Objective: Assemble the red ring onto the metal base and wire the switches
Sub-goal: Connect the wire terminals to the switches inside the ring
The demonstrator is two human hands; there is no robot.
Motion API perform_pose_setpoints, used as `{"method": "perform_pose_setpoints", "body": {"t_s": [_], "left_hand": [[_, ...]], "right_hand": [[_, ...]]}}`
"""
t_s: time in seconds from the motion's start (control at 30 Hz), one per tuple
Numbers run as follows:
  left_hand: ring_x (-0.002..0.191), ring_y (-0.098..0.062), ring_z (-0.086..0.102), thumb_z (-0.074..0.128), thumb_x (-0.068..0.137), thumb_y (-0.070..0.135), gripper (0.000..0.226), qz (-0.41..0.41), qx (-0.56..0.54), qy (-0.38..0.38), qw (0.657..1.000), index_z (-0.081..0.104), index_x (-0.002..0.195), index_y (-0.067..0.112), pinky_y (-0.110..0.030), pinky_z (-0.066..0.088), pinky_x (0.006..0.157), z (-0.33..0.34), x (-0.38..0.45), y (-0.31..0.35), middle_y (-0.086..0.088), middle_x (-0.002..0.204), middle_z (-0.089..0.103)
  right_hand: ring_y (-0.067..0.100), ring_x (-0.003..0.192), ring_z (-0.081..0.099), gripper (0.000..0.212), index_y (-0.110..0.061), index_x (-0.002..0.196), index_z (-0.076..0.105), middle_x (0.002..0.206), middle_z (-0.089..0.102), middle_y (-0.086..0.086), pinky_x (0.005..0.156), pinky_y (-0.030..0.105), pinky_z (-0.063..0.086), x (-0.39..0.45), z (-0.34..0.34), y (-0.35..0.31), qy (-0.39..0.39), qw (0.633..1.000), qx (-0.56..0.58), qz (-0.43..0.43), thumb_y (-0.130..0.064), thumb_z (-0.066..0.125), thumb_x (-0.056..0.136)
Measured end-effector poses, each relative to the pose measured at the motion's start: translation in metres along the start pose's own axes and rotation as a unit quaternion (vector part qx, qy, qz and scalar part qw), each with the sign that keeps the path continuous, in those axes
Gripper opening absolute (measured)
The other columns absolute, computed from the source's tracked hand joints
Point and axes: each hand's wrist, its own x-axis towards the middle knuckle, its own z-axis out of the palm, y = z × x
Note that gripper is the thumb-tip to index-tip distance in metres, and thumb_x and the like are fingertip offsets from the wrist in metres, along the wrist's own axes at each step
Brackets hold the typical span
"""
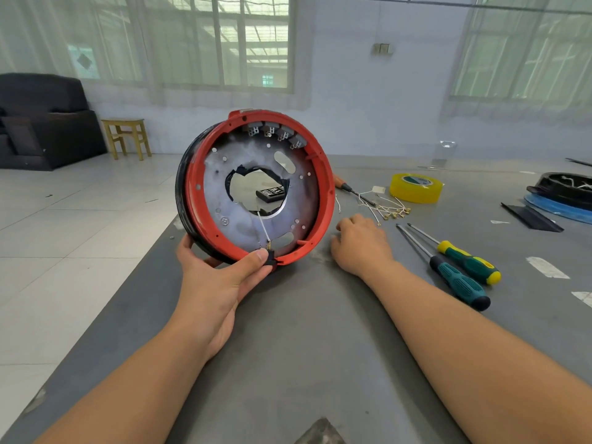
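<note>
I see the left hand (221, 277) gripping the bottom edge of the assembly, thumb curled over the rim of the red ring (195, 200) and fingers wrapped behind, holding it tilted up on edge above the near-left part of the grey bench (304, 347). The red ring sits around the metal base (256, 219), a round plate with a ragged central hole. 4 grey switches (275, 134) line the inside of the ring at the top. A thin white wire (263, 227) runs from the central hole down to a small black part under the thumb. The right hand (360, 243) rests knuckles-up on the bench just right of the ring, fingers loosely curled, holding nothing. Beyond it lie loose wires with terminals (387, 209), a roll of yellow tape (415, 188), and 2 green-handled screwdrivers (461, 267) side by side.
</note>
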Motion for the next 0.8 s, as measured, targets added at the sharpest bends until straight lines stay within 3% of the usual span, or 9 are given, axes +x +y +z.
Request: {"method": "perform_pose_setpoints", "body": {"t_s": [0.13,0.33,0.53,0.6,0.7,0.8], "left_hand": [[0.098,-0.027,0.079,0.088,0.071,-0.007,0.108,-0.002,0.004,-0.002,1.0,0.031,0.143,0.048,-0.037,0.066,0.077,0.0,0.003,-0.002,-0.016,0.132,0.065],[0.1,-0.029,0.079,0.095,0.048,0.009,0.12,-0.009,-0.002,-0.009,1.0,0.032,0.14,0.053,-0.039,0.066,0.078,0.001,0.004,0.0,-0.019,0.139,0.059],[0.099,-0.03,0.079,0.094,0.049,0.007,0.117,-0.005,0.006,-0.001,1.0,0.035,0.139,0.052,-0.038,0.066,0.076,0.002,0.004,-0.001,-0.017,0.141,0.057],[0.099,-0.03,0.079,0.094,0.05,0.007,0.116,-0.005,0.006,0.002,1.0,0.035,0.139,0.051,-0.039,0.066,0.076,0.002,0.002,-0.001,-0.018,0.14,0.057],[0.098,-0.029,0.079,0.094,0.052,0.006,0.115,-0.004,0.008,0.001,1.0,0.035,0.14,0.049,-0.039,0.066,0.076,0.003,0.0,0.001,-0.018,0.139,0.058],[0.099,-0.029,0.079,0.094,0.055,0.004,0.112,-0.005,0.01,0.002,1.0,0.034,0.14,0.047,-0.039,0.066,0.077,0.003,-0.001,0.002,-0.019,0.138,0.059]], "right_hand": [[0.035,0.131,0.049,0.043,-0.012,0.133,0.058,0.137,0.056,0.013,0.109,0.044,0.036,0.036,0.007,0.001,0.008,0.999,-0.033,0.022,-0.037,0.046,0.1],[0.038,0.131,0.05,0.049,-0.012,0.137,0.058,0.14,0.057,0.017,0.108,0.045,0.039,0.073,0.015,-0.001,-0.022,1.0,-0.014,0.017,-0.038,0.036,0.102],[0.03,0.134,0.052,0.05,-0.018,0.133,0.065,0.137,0.065,0.009,0.123,0.047,0.017,0.091,0.023,-0.002,-0.064,0.997,-0.031,0.031,-0.043,0.031,0.105],[0.031,0.131,0.055,0.048,-0.018,0.128,0.066,0.134,0.066,0.01,0.12,0.045,0.023,0.089,0.023,-0.001,-0.06,0.997,-0.033,0.029,-0.04,0.032,0.104],[0.035,0.124,0.058,0.042,-0.015,0.125,0.067,0.131,0.067,0.012,0.103,0.041,0.039,0.076,0.019,-0.001,-0.046,0.998,-0.03,0.028,-0.032,0.036,0.103],[0.037,0.118,0.061,0.039,-0.013,0.123,0.067,0.128,0.067,0.015,0.092,0.04,0.045,0.057,0.016,0.0,-0.045,0.998,-0.023,0.025,-0.028,0.038,0.102]]}}
